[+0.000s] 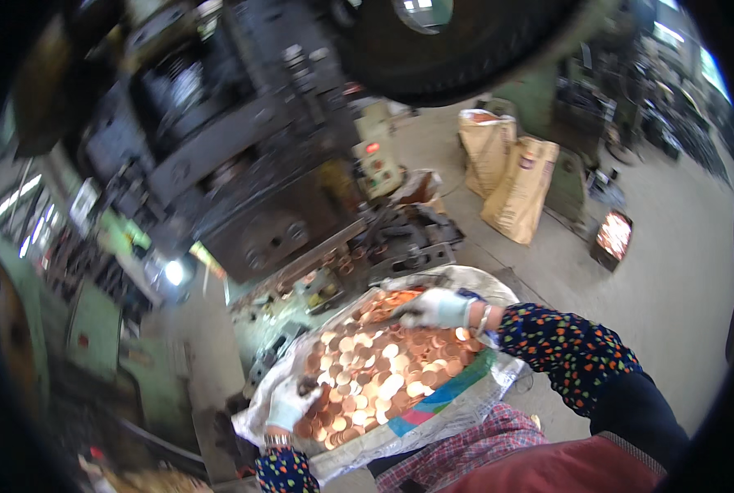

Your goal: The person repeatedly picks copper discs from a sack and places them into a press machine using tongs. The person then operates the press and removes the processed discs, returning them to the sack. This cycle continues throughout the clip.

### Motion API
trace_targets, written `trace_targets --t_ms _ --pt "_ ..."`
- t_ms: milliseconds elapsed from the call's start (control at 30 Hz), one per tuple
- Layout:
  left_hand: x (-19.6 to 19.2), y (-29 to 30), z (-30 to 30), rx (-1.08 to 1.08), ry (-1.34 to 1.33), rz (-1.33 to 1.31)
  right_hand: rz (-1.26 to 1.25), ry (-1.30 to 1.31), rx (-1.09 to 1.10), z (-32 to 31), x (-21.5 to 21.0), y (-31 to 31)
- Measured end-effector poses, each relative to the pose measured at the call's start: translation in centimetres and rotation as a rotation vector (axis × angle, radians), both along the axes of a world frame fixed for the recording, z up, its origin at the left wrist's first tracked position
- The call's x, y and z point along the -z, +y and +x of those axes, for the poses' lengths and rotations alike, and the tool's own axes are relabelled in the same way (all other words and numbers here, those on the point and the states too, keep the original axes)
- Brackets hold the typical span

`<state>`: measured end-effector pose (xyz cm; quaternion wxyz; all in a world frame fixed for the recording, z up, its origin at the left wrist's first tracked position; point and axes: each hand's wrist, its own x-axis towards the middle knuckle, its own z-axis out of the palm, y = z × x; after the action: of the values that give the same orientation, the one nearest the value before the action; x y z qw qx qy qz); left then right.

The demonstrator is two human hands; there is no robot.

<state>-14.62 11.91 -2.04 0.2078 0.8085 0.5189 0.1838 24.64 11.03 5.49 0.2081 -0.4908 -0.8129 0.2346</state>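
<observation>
A broad heap of round copper discs (383,370) lies on a white woven sack (346,456) in front of me. My left hand (291,404), in a white glove with darkened fingertips, rests against the heap's left edge, thumb and fingers apart. At the far side of the heap, my right hand (437,310), gloved the same way, lies over the discs with its fingers stretched to the left. Its fingertips are dark and slightly blurred, and I make out nothing held in them. Some discs near that hand look more orange.
A large dark press (260,214) stands beyond the heap, with a big wheel (466,57) above. Two brown paper sacks (519,189) stand on the floor at the back right, near a box of shiny copper pieces (612,238). A control box (377,160) with a red light is beside the press.
</observation>
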Motion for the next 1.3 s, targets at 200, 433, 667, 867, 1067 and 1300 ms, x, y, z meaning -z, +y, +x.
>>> trace_targets --t_ms 200,433,667,867,1067,1300 --pt "0.1 -1.1 -1.1 0.039 -0.110 0.036 0.256 -0.209 0.129 0.4 -3.2 4.2" --pt "-2.3 -1.7 -0.2 -0.048 -0.303 -0.218 0.578 -0.559 0.136 -1.9 -3.9 8.9" --pt "-6.4 0.8 -0.9 0.090 -0.450 -0.385 0.634 -0.473 0.220 -1.7 -3.4 11.5" --pt "-6.0 3.5 1.1 0.347 -0.038 -0.146 0.554 -0.372 0.155 -1.0 -3.2 9.8" --pt "-4.2 9.6 4.5 -0.093 -0.828 -0.323 0.505 -0.412 0.156 -1.6 -2.1 11.3" --pt "-1.3 17.2 8.2 -0.581 -0.596 0.030 0.531 -0.300 0.195 0.0 -2.4 11.7"
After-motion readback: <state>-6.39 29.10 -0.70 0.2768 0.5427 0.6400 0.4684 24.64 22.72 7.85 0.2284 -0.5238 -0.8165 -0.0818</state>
